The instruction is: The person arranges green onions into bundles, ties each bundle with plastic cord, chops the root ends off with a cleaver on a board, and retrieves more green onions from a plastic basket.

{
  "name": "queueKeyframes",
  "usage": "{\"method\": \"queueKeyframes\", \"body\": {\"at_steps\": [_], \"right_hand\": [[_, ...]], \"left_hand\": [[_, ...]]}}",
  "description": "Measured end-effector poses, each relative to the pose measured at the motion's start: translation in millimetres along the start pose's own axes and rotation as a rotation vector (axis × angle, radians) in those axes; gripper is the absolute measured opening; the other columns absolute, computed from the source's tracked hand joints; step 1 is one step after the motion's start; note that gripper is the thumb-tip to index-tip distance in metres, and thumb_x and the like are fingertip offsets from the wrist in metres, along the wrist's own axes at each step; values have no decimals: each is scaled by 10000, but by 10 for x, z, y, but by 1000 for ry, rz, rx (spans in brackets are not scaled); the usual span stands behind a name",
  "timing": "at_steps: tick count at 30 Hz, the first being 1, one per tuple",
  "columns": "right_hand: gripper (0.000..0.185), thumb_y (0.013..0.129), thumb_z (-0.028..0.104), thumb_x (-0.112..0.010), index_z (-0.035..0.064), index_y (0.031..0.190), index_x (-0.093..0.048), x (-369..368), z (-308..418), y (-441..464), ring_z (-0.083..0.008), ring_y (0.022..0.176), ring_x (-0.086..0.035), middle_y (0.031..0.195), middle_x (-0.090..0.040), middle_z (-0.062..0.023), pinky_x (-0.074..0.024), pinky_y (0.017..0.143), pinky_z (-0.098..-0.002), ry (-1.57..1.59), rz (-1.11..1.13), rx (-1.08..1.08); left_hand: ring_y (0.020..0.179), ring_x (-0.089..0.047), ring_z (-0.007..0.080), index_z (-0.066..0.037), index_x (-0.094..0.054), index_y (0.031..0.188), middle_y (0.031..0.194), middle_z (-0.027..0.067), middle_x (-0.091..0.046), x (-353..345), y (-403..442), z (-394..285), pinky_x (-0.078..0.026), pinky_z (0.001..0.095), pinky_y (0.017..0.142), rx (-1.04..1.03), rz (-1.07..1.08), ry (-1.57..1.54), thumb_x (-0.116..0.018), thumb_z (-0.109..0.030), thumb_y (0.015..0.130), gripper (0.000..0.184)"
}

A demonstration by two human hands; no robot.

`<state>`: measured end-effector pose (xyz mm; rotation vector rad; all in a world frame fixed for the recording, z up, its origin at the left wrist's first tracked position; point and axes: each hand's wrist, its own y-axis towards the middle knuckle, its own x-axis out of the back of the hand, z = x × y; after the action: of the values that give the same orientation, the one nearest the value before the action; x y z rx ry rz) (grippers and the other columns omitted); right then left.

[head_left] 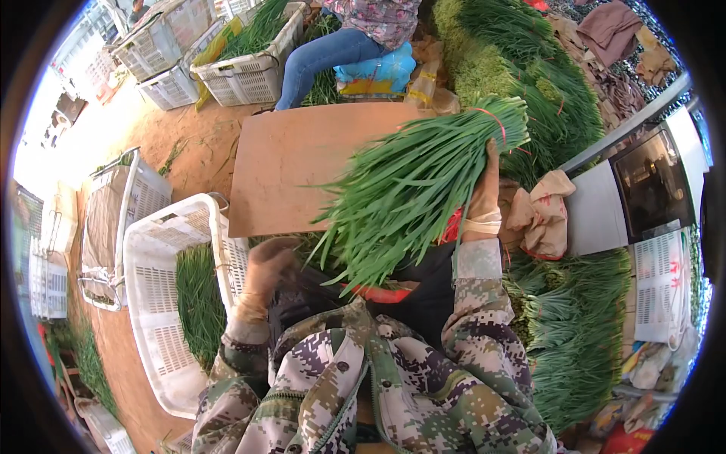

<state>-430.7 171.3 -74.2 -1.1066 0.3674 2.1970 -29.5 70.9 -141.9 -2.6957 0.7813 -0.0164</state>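
A large bundle of long green leafy stalks (423,174), tied near its pale root end with a red band (490,121), hangs over the right part of a brown board (302,163). My right hand (486,189) grips the bundle from beneath, near the banded end. The leaf tips fan out down and to the left, over my lap. My left hand (268,266) is by the board's lower left corner, left of the leaf tips and beside a white crate; motion blurs its fingers.
The white crate (162,318) at left holds green stalks. More stalks lie in piles at upper right (522,68) and lower right (575,325). A person in jeans (325,60) sits beyond the board. Crumpled brown paper (548,216) lies at right.
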Motion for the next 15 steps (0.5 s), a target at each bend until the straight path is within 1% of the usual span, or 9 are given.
{"method": "queueKeyframes", "body": {"at_steps": [2,4,6,7,8,9,11,13,15], "right_hand": [[493,961,421,-594,55,1290,-565,61,30,12,-242,1000,-646,1184,-651,-77,-538,897,-362,47,-7,-6],[517,950,431,-603,69,1316,-556,133,20,9,-227,1046,-639,1219,-642,-72,-540,923,-363,-31,-35,37],[505,954,423,-598,66,1310,-556,151,49,7,-235,1044,-642,1219,-643,-80,-538,930,-370,11,-33,-7],[494,959,414,-592,63,1304,-557,143,61,25,-243,1043,-645,1219,-644,-87,-536,937,-377,51,-28,-45],[509,957,426,-592,57,1305,-554,142,78,21,-246,1071,-641,1239,-638,-91,-530,959,-383,46,42,-59],[531,950,450,-593,61,1309,-555,184,48,65,-255,1066,-643,1243,-638,-92,-535,949,-386,32,38,-23],[551,946,473,-587,67,1317,-555,333,30,141,-263,1073,-639,1252,-635,-93,-534,950,-391,48,8,-65],[558,943,481,-587,71,1319,-555,330,9,65,-267,1075,-638,1256,-634,-93,-534,951,-398,47,52,-86],[564,940,490,-586,74,1321,-555,322,1,44,-270,1077,-637,1260,-632,-93,-534,951,-404,46,91,-96]], "left_hand": [[500,-577,128,20,-662,1133,765,78,-679,144,18,31,-472,232,475,13,-36,-11,-632,-91,912,249],[512,-581,129,2,-672,1108,761,72,-676,168,-33,-42,-467,234,480,-8,-105,-58,-645,-122,915,231],[544,-593,139,14,-673,1098,757,81,-675,102,-89,-120,-479,245,503,12,-139,-58,-644,-123,921,226],[576,-605,150,26,-674,1087,754,89,-675,59,-107,-150,-491,256,526,25,-168,-62,-643,-125,926,223],[569,-596,145,20,-685,1068,734,76,-668,41,-90,-110,-482,255,528,18,-190,-66,-655,-140,924,217],[569,-596,145,20,-685,1068,734,76,-668,34,-74,-88,-482,255,528,19,-206,-76,-655,-140,924,217],[543,-568,114,-13,-688,1062,750,51,-664,3,-54,-63,-461,230,512,14,-142,-111,-666,-177,920,219],[550,-566,108,-15,-694,1047,738,47,-660,-90,-66,-116,-455,220,523,-12,-158,-127,-656,-174,931,200],[551,-567,104,-18,-701,1024,727,43,-658,-148,-87,-181,-443,212,522,-99,-128,-123,-639,-164,946,177]]}}
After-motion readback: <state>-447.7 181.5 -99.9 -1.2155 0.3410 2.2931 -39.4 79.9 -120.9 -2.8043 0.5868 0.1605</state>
